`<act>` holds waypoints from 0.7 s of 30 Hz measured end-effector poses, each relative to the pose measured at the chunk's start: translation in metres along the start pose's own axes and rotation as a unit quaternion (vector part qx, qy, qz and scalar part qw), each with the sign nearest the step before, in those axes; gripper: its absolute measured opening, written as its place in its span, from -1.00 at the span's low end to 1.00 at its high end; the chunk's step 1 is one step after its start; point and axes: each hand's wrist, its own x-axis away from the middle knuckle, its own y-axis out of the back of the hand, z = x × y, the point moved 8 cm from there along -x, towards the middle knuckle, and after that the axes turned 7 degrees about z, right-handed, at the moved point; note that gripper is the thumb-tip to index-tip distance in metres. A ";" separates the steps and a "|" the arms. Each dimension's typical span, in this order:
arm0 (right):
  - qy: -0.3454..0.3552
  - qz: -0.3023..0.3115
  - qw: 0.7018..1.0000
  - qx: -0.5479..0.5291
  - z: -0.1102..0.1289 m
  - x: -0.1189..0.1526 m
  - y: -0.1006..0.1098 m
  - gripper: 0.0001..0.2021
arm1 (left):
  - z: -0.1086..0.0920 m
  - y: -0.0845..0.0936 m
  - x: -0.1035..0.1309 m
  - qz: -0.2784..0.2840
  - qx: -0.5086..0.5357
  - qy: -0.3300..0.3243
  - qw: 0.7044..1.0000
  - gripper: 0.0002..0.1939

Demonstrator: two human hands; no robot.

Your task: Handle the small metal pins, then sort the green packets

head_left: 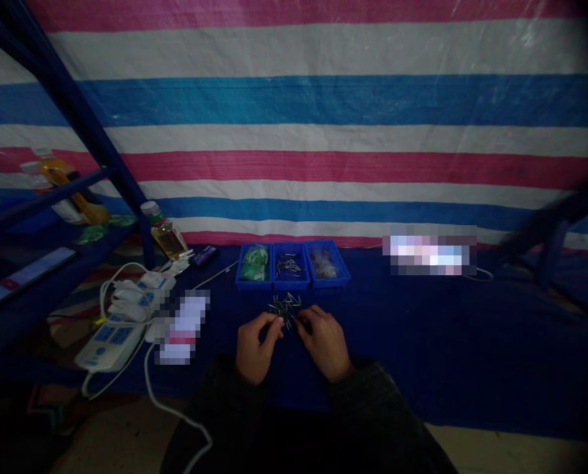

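Observation:
A loose pile of thin, shiny metal pins (288,304) lies on the dark blue tabletop in front of me. My left hand (257,345) is at the pile's near left side, thumb and forefinger pinched together; something small and pale shows at the tips, too small to name. On the near right side, my right hand (326,342) is closed, its curled fingertips against the pile's edge. What those fingertips hold, if anything, is hidden. Just beyond stands a blue bin (292,285) with more such pins in it.
Flanking the pin bin are a bin of green packets (254,286) and a bin of clear bags (330,282). A loaded power strip (110,345), its cables and a bottle (168,237) are on the left. Blue frame bars (91,138) rise beside them; a striped sheet (323,99) hangs behind.

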 end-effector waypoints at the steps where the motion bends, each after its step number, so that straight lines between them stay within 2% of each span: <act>1: 0.006 -0.003 1.000 0.005 0.001 0.000 0.000 -0.89 | 0.000 0.000 0.000 0.000 -0.001 0.000 1.000 -0.71; 8: 0.005 -0.002 0.999 0.035 0.006 -0.001 -0.001 -0.82 | 0.004 -0.001 0.000 0.004 0.002 0.008 1.000 -0.74; 13: -0.010 -0.028 0.999 -0.041 0.001 0.001 0.005 -0.84 | 0.004 0.000 0.001 -0.003 0.016 0.006 1.000 -0.77; 17: 0.032 -0.049 0.990 -0.130 0.008 0.005 0.016 -0.86 | 0.008 0.001 0.002 -0.021 0.034 0.015 0.999 -0.83; 21: 0.078 -0.024 0.984 -0.156 0.020 0.007 0.017 -0.84 | 0.008 -0.004 0.001 0.007 0.031 0.016 0.999 -0.83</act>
